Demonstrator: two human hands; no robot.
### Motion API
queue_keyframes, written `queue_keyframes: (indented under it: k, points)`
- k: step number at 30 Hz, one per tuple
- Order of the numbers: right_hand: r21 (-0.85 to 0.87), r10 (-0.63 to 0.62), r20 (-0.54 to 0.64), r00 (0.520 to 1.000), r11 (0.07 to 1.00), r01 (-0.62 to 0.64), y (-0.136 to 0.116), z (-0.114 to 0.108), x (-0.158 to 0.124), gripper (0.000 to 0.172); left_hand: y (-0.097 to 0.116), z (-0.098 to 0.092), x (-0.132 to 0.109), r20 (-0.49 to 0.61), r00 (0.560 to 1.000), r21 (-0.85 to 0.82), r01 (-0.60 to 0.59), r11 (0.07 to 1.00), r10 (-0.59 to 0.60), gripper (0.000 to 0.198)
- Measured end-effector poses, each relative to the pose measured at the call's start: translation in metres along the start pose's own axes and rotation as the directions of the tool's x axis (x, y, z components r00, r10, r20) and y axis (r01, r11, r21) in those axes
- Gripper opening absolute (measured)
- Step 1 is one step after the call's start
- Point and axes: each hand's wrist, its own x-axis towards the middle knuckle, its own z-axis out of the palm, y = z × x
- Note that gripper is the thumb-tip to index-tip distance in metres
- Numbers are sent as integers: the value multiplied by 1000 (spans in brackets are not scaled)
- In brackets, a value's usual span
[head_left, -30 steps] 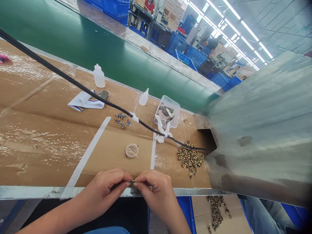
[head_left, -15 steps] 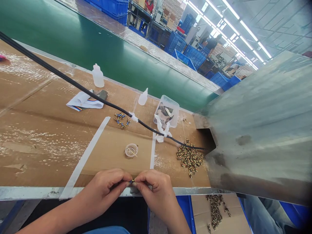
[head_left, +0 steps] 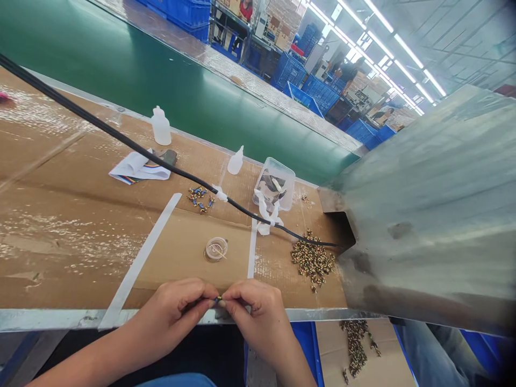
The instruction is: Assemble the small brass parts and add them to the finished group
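A tiny blue and gold metal part (head_left: 218, 299) is pinched between both hands at the table's front edge. My left hand (head_left: 181, 303) grips its left end with thumb and forefinger. On its other end, the thumb and forefinger of my right hand (head_left: 256, 306) are closed. The fingertips hide most of the part, so its exact kind does not show. Just beyond the hands stands a small round clear cup (head_left: 216, 249) with a thin stick in it. Several similar blue and gold parts (head_left: 200, 199) lie farther back, and a heap of small gold and dark parts (head_left: 313, 259) lies to the right.
A black cable (head_left: 116, 134) crosses above the cardboard-covered table. Two white squeeze bottles (head_left: 162, 128), a folded cloth (head_left: 139, 167) and a clear plastic box (head_left: 287, 185) stand near the green conveyor belt (head_left: 193, 91). A metal panel (head_left: 427, 231) rises at right. More parts (head_left: 355, 346) lie lower down.
The view has shifted very slightly. Both hands keep the same pinch on the small part, with no clear movement.
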Motion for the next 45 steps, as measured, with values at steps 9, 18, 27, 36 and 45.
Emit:
queue_keyframes:
  k: [9, 18, 27, 36, 45]
  points:
    - [-12, -5, 2, 1000, 1000, 5, 0, 0, 0, 17, 1, -1, -1, 7, 1000, 2, 2, 1000, -2, 24]
    - [-26, -4, 6, 1000, 1000, 4, 1, -1, 0, 17, 0, 0, 2, 11, 1000, -1, 27, 1000, -27, 25]
    - [-18, -9, 4, 1000, 1000, 9, 0, 0, -2, 17, 1, 0, -1, 8, 1000, -1, 27, 1000, -27, 23]
    - [-9, 13, -4, 1000, 1000, -13, -2, -4, -1, 14, 5, -1, 1, -19, 999, -23, 35, 999, -35, 22]
    - [89, 16, -51, 999, 996, -12, -6, -6, -2, 10, 9, -5, 5, -42, 998, -112, 50, 992, -55, 22]
